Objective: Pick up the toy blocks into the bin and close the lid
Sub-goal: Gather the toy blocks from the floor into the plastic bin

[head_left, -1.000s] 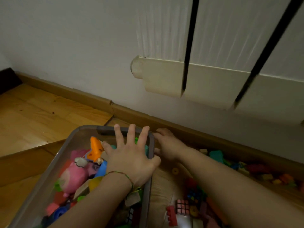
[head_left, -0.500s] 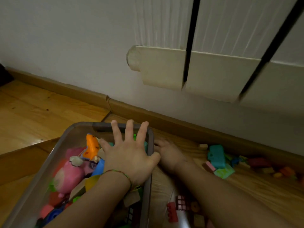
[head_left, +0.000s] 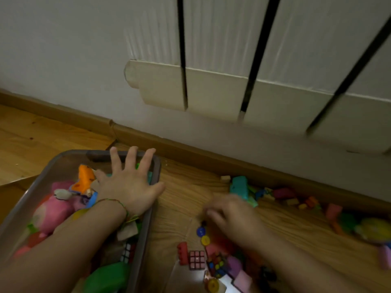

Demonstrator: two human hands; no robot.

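**Blocks on the floor beside the bin**

Wooden floor (head_left: 184, 199) ran up to a white wall with a radiator (head_left: 232, 87) above the skirting board. You had your left hand (head_left: 129, 185) spread flat, fingers splayed, over the far right corner of the grey bin (head_left: 155, 170), its thumb reaching past the rim; it gripped nothing. The bin stood at your left, crowded with toys, among them a pink plush toy (head_left: 53, 210) and an orange piece (head_left: 84, 178). Your right hand (head_left: 234, 216) was blurred, low over the floor just right of the bin, fingers curled downward; I cannot tell whether it held anything. Toy blocks (head_left: 239, 187) lay scattered along the skirting board at your right, and more lay near your right wrist, including a red block (head_left: 183, 253) and a small puzzle cube (head_left: 197, 260).
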